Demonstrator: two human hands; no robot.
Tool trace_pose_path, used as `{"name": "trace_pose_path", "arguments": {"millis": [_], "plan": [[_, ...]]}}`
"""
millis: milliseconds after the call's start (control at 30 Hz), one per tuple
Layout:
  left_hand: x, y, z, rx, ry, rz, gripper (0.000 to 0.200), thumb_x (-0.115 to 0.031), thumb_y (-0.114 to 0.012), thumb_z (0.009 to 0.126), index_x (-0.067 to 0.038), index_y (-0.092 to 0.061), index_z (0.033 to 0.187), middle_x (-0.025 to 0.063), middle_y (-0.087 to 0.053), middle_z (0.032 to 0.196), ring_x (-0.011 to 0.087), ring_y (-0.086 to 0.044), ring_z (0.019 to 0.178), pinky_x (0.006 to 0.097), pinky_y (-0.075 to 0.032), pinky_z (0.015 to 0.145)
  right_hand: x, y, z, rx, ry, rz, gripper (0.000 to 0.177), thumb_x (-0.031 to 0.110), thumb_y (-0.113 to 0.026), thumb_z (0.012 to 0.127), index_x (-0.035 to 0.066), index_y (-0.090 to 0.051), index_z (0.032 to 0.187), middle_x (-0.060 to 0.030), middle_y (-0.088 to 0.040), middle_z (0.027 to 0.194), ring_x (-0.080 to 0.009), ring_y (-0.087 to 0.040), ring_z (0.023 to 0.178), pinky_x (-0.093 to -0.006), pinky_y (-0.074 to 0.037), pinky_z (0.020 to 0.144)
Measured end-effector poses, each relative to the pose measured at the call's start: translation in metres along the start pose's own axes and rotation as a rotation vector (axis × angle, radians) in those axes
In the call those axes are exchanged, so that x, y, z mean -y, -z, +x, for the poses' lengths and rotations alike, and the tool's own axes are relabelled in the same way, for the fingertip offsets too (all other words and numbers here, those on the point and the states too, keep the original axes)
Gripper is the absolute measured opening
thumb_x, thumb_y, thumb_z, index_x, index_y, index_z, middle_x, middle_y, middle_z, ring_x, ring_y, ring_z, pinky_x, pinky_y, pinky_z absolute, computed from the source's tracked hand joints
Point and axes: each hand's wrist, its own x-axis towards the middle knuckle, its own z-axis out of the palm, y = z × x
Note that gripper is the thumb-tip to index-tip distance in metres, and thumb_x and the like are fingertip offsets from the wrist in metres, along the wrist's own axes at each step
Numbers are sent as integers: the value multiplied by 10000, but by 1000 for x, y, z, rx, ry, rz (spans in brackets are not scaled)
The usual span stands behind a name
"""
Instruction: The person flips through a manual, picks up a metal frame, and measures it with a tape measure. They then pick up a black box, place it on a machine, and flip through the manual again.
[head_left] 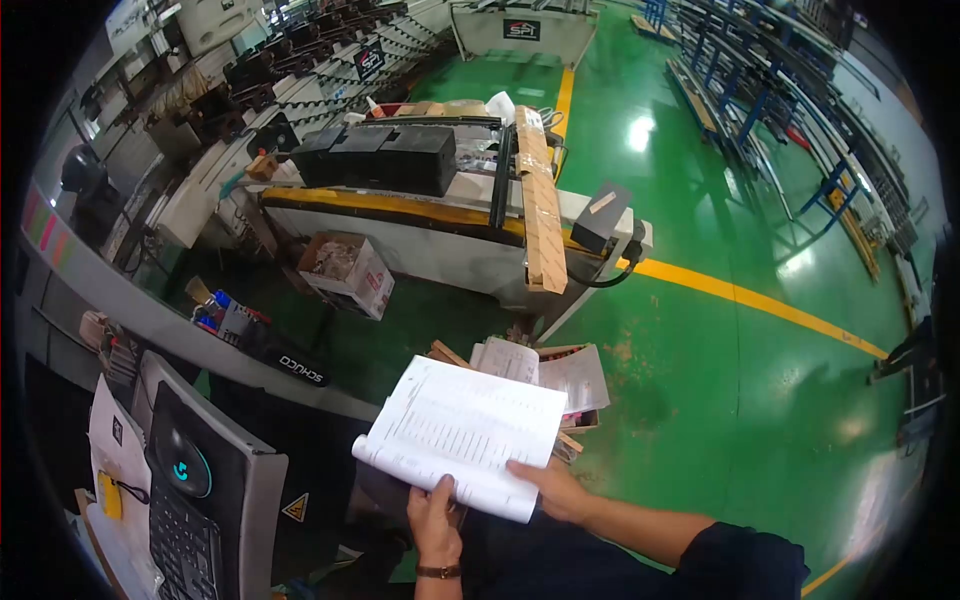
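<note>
Holding a curled stack of printed sheets between both hands

Holds a thin stack of white printed paper sheets [465, 415], rolled over along the near edge, in front of the body and above the glossy green floor [700, 400]
Pinches the rolled edge with the left hand [435, 520], with thumb on top and most fingers out of sight beneath; grips the near right corner with the right hand [553, 490], with thumb across the upper face and the other fingers hidden below
Seems light, soft and dry to handle; likely to sag, crease or slip sheet over sheet if taken at one point only, and easy enough to tear; best grasped by the stiffer roll and a side edge, with thumb above and fingers below
Just beyond the stack and lower down, partly covered by it, shows an open brown cardboard box [590, 418], with loose white papers [577, 376] lying in or across the top; impossible to tell what lies deeper
Farther left, near the pale machine frame [430, 245], shows an open white-and-brown cardboard box [368, 290], holding crumpled pale brown material [335, 258], too small to identify
On top of the frame, carries a long black box-shaped case [415, 160], with no contents visible, and at the right end a dark grey box [602, 217] with a pale label, also showing nothing inside
</note>
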Motion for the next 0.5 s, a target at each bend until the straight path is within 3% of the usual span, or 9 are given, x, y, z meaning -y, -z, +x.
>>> {"name": "trace_pose_path", "arguments": {"millis": [67, 100, 133, 233, 333, 500], "plan": [[-4, 14, -6, 20, -8, 113, 534, 19, -685, 937, 33, -455, 1419, 166, -645, 1239, 225, -678, 1039, 318, -574, 889, 10, 15, 12, -87, 34, 12, 497, 24, -714, 949, -76, -533, 1400, -161, -635, 1369, -255, -638, 1196, -383, -512, 1050], [-7, 20, -8, -16, -108, 172, 529, -1, -681, 952, 36, -441, 1422, 177, -653, 1196, 207, -687, 978, 300, -575, 861, 21, 17, 16, -151, 61, 8, 500, 21, -714, 946, -75, -532, 1402, -164, -639, 1359, -260, -643, 1188, -392, -522, 1040], [-10, 28, -12, -32, -180, 212, 456, -64, -689, 974, 1, -499, 1383, 157, -677, 1168, 198, -687, 976, 301, -585, 849, 30, 23, 24, -185, 149, -34, 510, 17, -714, 943, -71, -519, 1406, -158, -646, 1341, -264, -648, 1186, -394, -536, 1024], [-13, 68, -12, -126, -267, 336, 355, -70, -662, 986, -4, -556, 1318, 121, -690, 1145, 184, -684, 966, 302, -576, 859, 66, 35, 43, -226, 322, -38, 570, 45, -739, 932, -74, -475, 1423, -170, -626, 1351, -268, -652, 1175, -398, -556, 1003], [-20, 95, -20, -203, -231, 401, 320, -29, -672, 975, 27, -572, 1275, 120, -693, 1122, 159, -676, 966, 272, -559, 844, 94, 47, 61, -277, 445, -27, 571, 49, -731, 938, -83, -470, 1428, -173, -624, 1353, -279, -632, 1208, -408, -518, 1047], [-3, 156, -19, -279, -182, 493, 318, -82, -709, 984, 40, -593, 1255, 95, -701, 1094, 152, -669, 970, 283, -550, 861, 92, 116, 98, -321, 412, 3, 574, 68, -740, 939, -66, -475, 1430, -155, -610, 1372, -287, -626, 1211, -419, -499, 1058]]}}
